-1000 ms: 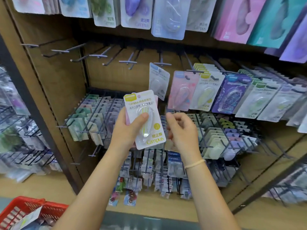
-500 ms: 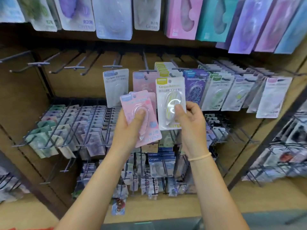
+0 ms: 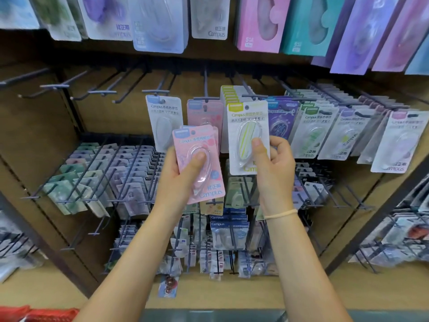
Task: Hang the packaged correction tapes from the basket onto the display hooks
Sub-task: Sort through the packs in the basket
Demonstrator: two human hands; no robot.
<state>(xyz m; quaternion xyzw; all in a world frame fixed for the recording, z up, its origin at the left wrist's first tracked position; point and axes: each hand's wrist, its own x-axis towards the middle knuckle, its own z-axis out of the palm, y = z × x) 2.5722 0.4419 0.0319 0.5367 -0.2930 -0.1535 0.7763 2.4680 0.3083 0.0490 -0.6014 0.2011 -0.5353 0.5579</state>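
My left hand [image 3: 180,180] grips a small stack of pink packaged correction tapes [image 3: 197,145], thumb pressed on the clear blister. My right hand [image 3: 274,163] pinches a yellow-labelled packaged correction tape [image 3: 246,117] and holds it upright in front of the row of yellow packs [image 3: 228,91] hanging on a hook. To the left hang a white pack [image 3: 162,112] and a pink pack [image 3: 204,110]. Several bare display hooks [image 3: 102,91] stick out further left. A corner of the red basket [image 3: 46,315] shows at the bottom left.
Purple, green and white packs [image 3: 325,126] fill the hooks to the right. Larger packs [image 3: 260,22] hang on the row above. Lower racks [image 3: 111,173] hold many small refill packs. A wooden shelf edge [image 3: 209,296] runs below.
My right hand took the yellow-labelled pack off the stack in my left hand and raised it toward the yellow row. The pink packs now face up in my left hand. View shifted right.
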